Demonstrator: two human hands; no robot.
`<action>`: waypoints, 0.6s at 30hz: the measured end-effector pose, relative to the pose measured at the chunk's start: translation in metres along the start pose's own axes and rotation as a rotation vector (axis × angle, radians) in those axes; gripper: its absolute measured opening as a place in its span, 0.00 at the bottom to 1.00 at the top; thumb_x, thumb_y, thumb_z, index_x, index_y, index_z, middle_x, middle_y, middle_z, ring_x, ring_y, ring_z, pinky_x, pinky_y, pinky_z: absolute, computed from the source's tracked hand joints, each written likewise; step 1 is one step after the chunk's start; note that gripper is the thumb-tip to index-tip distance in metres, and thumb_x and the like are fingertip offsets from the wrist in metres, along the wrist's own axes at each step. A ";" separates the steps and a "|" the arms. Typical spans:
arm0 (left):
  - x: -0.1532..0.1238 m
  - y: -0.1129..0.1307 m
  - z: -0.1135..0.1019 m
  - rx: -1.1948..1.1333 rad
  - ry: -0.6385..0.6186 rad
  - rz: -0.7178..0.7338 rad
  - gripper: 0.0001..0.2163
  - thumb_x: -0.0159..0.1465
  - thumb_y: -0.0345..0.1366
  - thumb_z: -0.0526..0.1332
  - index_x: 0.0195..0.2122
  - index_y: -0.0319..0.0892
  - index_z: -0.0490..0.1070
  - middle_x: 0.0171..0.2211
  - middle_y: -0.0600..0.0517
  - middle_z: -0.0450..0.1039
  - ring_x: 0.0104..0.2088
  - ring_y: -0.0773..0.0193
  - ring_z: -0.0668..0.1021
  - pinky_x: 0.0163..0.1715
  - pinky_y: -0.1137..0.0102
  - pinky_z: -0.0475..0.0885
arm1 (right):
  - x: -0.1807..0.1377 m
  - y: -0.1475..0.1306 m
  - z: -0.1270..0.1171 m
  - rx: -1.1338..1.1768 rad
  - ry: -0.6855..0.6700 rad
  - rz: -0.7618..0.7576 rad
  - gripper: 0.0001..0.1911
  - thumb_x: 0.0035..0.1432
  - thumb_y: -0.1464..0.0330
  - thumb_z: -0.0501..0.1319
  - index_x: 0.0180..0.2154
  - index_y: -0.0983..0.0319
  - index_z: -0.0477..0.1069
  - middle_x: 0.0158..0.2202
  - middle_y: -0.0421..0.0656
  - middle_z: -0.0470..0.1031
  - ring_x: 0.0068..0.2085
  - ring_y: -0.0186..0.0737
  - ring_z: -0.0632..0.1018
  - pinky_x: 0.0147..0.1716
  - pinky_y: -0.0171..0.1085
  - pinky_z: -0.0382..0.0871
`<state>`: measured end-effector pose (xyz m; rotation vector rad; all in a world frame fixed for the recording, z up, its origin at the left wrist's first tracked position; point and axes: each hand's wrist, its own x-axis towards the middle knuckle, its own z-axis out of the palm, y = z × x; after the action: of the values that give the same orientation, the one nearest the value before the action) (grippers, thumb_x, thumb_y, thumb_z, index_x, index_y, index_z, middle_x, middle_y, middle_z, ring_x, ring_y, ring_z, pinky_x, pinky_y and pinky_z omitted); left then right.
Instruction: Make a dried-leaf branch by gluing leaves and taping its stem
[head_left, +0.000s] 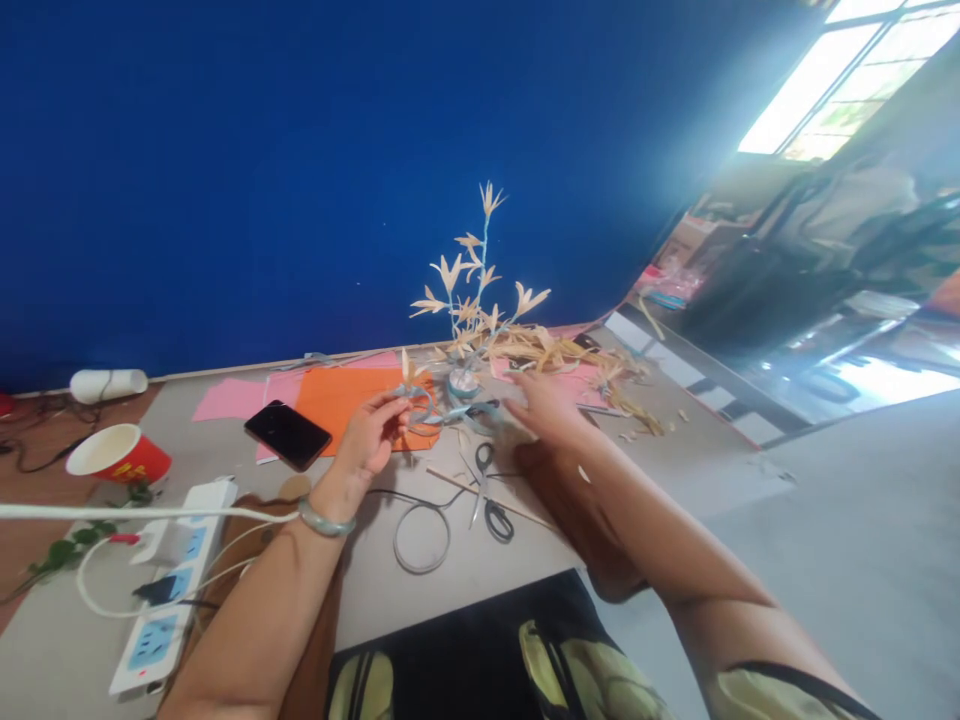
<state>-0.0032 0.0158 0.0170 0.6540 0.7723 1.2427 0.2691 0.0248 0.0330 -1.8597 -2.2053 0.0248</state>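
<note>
Between the thumb and fingers of my left hand [376, 432] is the stem of a pale, straw-coloured artificial flower [409, 368]. A loop of grey-blue tape [424, 410] hangs beside those fingers. My right hand [546, 405] is stretched out over the table, somewhat blurred, its visible fingers apart and nothing seen in them. Just left of it lies a strip of grey-blue material [487, 414]. Behind the hands, an upright branch of similar flowers [484, 240] stands in a small whitish base [463, 383]. Scissors [491, 495] with black handles lie between my forearms.
Dried husks [555, 352] are heaped at the back right. Orange paper [330, 395], pink paper [229, 398] and a phone [288, 434] lie left. A red paper cup [124, 456], power strip [176, 590] and white cable [150, 513] flank my left arm. A wire coil [421, 570] lies in front.
</note>
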 end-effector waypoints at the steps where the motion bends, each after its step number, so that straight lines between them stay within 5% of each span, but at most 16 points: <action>1: 0.000 0.000 0.001 0.006 -0.017 -0.013 0.09 0.46 0.29 0.71 0.28 0.36 0.75 0.25 0.51 0.75 0.19 0.77 0.70 0.19 0.80 0.63 | -0.001 -0.015 -0.001 0.197 0.002 -0.118 0.19 0.60 0.64 0.59 0.49 0.68 0.72 0.48 0.57 0.75 0.50 0.51 0.75 0.52 0.47 0.65; 4: -0.002 -0.001 0.002 0.015 -0.034 -0.024 0.09 0.47 0.29 0.71 0.29 0.35 0.76 0.25 0.51 0.75 0.19 0.77 0.69 0.18 0.80 0.63 | 0.002 -0.057 0.002 0.618 0.003 -0.325 0.22 0.54 0.62 0.65 0.50 0.64 0.73 0.48 0.52 0.76 0.49 0.47 0.76 0.51 0.45 0.68; 10: -0.001 -0.002 0.001 0.036 -0.053 0.011 0.09 0.48 0.31 0.71 0.31 0.36 0.76 0.25 0.51 0.75 0.21 0.76 0.71 0.21 0.79 0.65 | 0.021 -0.105 0.018 1.234 -0.175 -0.258 0.17 0.54 0.62 0.64 0.44 0.64 0.76 0.40 0.45 0.79 0.40 0.40 0.79 0.42 0.40 0.73; 18: 0.000 -0.005 -0.003 0.092 -0.007 0.095 0.10 0.50 0.35 0.70 0.32 0.38 0.76 0.24 0.53 0.74 0.20 0.74 0.71 0.20 0.77 0.66 | 0.031 -0.119 0.027 1.417 -0.092 -0.091 0.09 0.52 0.64 0.65 0.33 0.63 0.78 0.29 0.40 0.77 0.31 0.34 0.76 0.35 0.35 0.72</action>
<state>-0.0028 0.0148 0.0118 0.7770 0.8037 1.2965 0.1440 0.0371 0.0333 -0.8996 -1.4649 1.2710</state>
